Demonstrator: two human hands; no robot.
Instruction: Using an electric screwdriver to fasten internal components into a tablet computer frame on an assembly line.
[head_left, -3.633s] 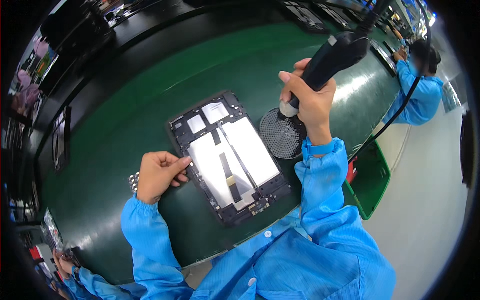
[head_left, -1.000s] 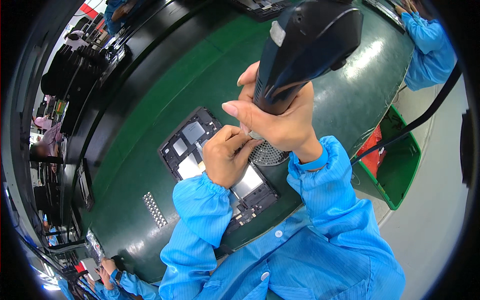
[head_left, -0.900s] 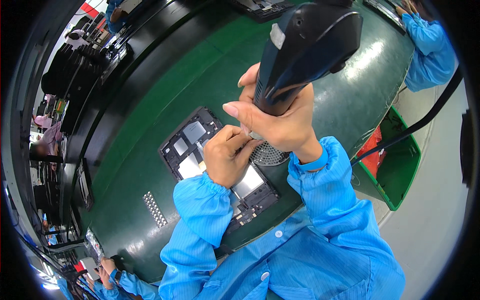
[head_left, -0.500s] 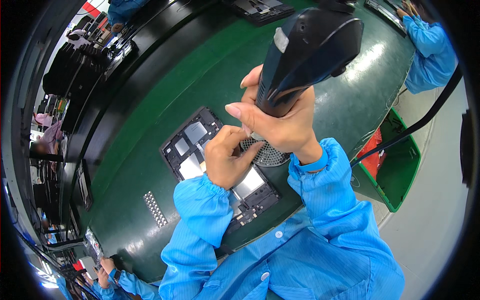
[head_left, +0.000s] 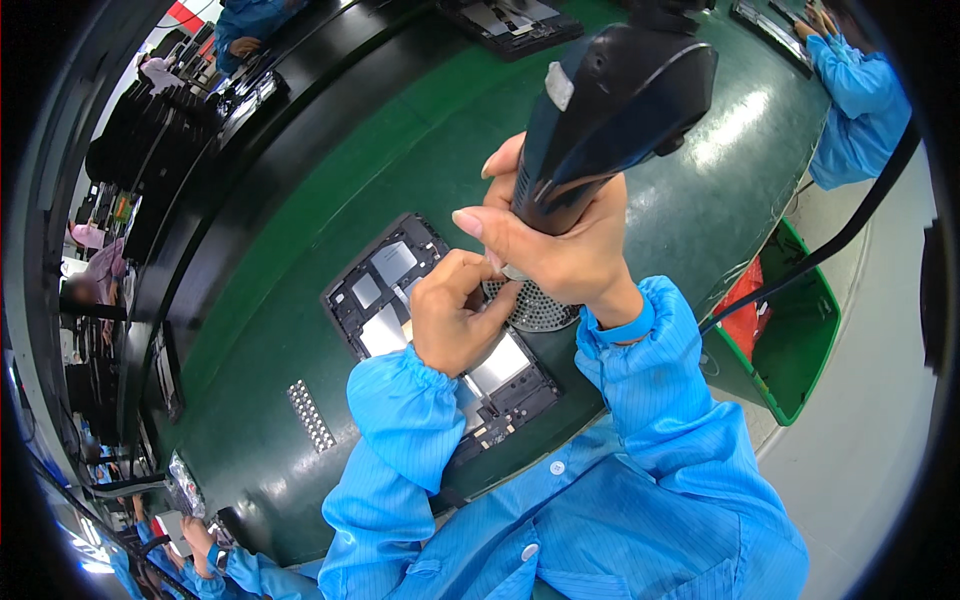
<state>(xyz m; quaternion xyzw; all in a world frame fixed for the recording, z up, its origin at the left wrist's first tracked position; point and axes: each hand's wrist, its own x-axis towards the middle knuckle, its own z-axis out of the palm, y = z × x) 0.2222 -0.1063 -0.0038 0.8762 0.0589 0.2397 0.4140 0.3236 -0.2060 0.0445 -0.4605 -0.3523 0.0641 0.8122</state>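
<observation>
My right hand point(head_left: 580, 250) is wrapped round a large black electric screwdriver point(head_left: 620, 110), held upright over the bench; its tip is hidden behind my hands. My left hand point(head_left: 450, 315) is closed in a pinch just below the right one, close to the tool's lower end. What its fingers hold, if anything, is hidden. Under both hands lies an opened black tablet-like device point(head_left: 520, 405) with silver plates and circuit parts, partly covered by my left hand and sleeve. Beside it sits a round perforated metal dish point(head_left: 545, 310), partly below my right hand.
A strip dotted with small bright pieces point(head_left: 311, 416) lies left on the green bench point(head_left: 250, 350). Another opened device point(head_left: 512, 25) is at the far side. A green bin point(head_left: 800, 350) with red material stands right, under a black cable point(head_left: 840, 255). Co-workers' blue sleeves point(head_left: 860, 90) show around.
My hands stay almost in place. The top of the screwdriver has shifted very slightly left and down. At lower left, a co-worker's hands have moved a little.
</observation>
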